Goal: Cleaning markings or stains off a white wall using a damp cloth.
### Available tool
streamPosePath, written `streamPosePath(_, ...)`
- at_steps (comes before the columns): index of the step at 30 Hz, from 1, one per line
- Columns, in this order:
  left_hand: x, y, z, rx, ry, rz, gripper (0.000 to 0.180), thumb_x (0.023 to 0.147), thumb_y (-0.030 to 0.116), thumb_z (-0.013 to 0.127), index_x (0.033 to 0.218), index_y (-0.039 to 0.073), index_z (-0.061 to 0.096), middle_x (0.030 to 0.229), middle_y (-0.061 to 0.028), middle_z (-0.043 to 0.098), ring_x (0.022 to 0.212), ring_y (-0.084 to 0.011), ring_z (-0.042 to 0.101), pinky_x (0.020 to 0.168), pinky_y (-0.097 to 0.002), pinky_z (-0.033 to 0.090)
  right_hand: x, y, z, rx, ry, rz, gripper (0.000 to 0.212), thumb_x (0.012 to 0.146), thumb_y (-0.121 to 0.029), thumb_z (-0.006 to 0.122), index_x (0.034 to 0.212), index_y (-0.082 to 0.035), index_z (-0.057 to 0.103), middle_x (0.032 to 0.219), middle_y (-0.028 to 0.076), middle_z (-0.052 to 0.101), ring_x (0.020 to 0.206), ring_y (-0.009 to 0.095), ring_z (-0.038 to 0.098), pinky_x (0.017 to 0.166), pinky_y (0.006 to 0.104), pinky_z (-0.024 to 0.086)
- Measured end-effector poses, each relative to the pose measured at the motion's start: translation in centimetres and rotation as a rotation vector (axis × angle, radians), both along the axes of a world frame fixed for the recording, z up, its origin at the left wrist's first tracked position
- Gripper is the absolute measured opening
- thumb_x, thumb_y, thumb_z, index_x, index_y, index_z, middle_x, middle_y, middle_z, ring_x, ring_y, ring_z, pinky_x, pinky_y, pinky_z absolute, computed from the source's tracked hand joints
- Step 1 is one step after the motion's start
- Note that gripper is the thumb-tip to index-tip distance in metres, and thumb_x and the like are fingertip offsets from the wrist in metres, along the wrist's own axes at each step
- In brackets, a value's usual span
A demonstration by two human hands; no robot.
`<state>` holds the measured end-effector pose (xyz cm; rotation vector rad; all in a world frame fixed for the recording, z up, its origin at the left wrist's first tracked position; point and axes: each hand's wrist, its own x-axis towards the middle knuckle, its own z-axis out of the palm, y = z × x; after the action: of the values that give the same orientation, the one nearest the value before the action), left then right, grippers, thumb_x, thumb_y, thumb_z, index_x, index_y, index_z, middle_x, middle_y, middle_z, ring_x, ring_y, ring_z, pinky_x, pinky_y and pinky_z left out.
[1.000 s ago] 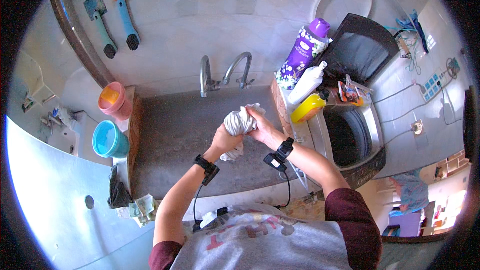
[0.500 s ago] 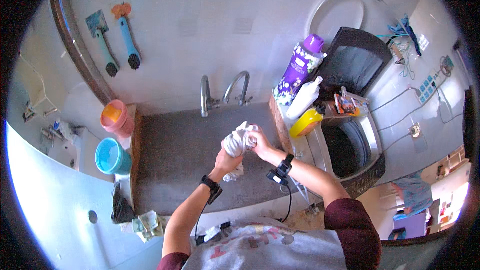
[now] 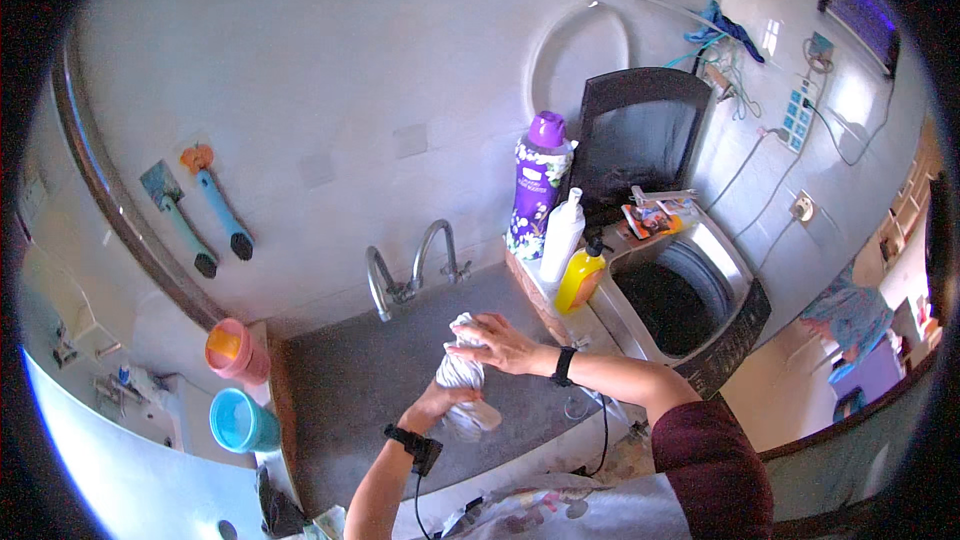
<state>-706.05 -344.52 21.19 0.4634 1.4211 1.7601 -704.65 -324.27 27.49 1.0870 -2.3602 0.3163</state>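
Cloth, white to pale grey (image 3: 460, 374), is held over the dark sink (image 3: 345, 385), in the near-right part of it, bunched into an upright, slightly slanting roll with folds along its middle. Left hand (image 3: 430, 402) is closed around the lower part; a loose end hangs below the grip. Right hand (image 3: 508, 346) holds the upper end, fingers laid over it; how firmly they press, I cannot tell. State of progress, my judgement: the gathering is done, both hands being on the cloth; it is not yet laid down or spread out. Whether it is wet or dripping I cannot make out. No stream shows at the curved taps (image 3: 374, 285) behind. To the right, the washing machine (image 3: 738, 285) stands with its dark lid (image 3: 645, 125) raised; the purple bottle (image 3: 537, 190), white bottle (image 3: 563, 238) and yellow bottle (image 3: 580, 282) beside it are out of both hands' grasp.
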Motion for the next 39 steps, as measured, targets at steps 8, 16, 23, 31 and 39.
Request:
streamPosePath(8,1.0,0.9,0.4,-0.282,0.308,-0.017,0.065,0.059,0.009,0.079,0.117,0.006,0.049,0.107,0.0005,0.054,0.099,-0.0132,0.050,0.087,-0.0299,0.041,-0.7,1.3,-2.0,0.197,-0.158,-0.030,0.034,0.081,-0.013,0.050,0.115,-0.011,0.051,0.105,0.009,0.047,0.094,0.025,0.054,0.069,0.0351,0.051)
streamPosePath(16,1.2,1.3,-2.4,-0.684,0.717,0.091,0.057,0.061,0.023,0.073,0.110,0.003,0.053,0.093,-0.0200,0.063,0.092,-0.0316,0.061,0.080,-0.0388,0.048,0.8,0.7,-4.3,0.010,-0.656,-0.273,0.035,0.067,-0.012,0.061,0.099,-0.005,0.048,0.075,0.020,0.060,0.072,0.040,0.059,0.060,0.0499,0.046)
streamPosePath(23,1.5,1.8,-0.2,-0.890,0.849,0.120,0.052,0.063,0.020,0.068,0.107,0.001,0.046,0.090,-0.0226,0.062,0.087,-0.0372,0.060,0.075,-0.0441,0.049,1.0,0.3,-6.3,-0.351,-0.816,-0.348,0.030,0.062,-0.017,0.065,0.085,0.000,0.057,0.079,0.020,0.063,0.074,0.037,0.062,0.063,0.0445,0.048)
streamPosePath(31,1.4,1.1,0.2,-0.810,1.060,0.186,0.051,0.064,0.021,0.070,0.103,0.002,0.045,0.095,-0.0191,0.060,0.088,-0.0373,0.059,0.077,-0.0435,0.047,2.5,-1.7,-7.4,-0.813,-1.469,-0.605,0.020,0.062,-0.012,0.069,0.080,-0.008,0.061,0.059,0.002,0.054,0.044,0.010,0.046,0.034,0.0232,0.031)
streamPosePath(39,0.0,0.6,-2.0,-0.391,0.407,0.322,0.086,0.061,0.053,0.074,0.123,0.001,0.042,0.112,-0.0182,0.056,0.108,-0.0293,0.053,0.088,-0.0371,0.043,2.4,-1.0,-6.9,-1.044,-1.472,-0.730,0.023,0.062,-0.009,0.070,0.082,-0.004,0.060,0.065,0.006,0.059,0.047,0.014,0.054,0.039,0.0270,0.041)
